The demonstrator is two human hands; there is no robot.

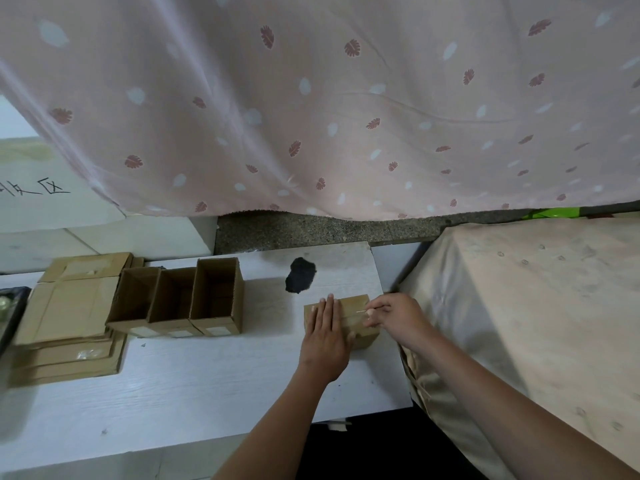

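- Several flattened cardboard sheets (69, 317) sit stacked at the far left of the white table (207, 375), their edges a little uneven.
- Just beside that stack we have three open boxes (173, 299), upright and touching side by side in a row, tallest on the right.
- Moving along, a dark ragged patch (300, 275) marks the tabletop behind the work area.
- Now the action: the small closed box (353, 304) stands near the table's right edge, well apart from the open row.
- Left hand (325, 337) lies flat on top of that box, fingers straight and together, pressing down on its lid.
- Right hand (391, 313) is at the box's upper right corner, fingertips pinched on a thin strip (362, 310) that runs over the lid; what the strip is made of, I cannot tell.
- Further right, a beige cloth (536, 306) covers a bulky shape next to the table.
- Across the back hangs a pink curtain (311, 98) dotted with leaf prints.
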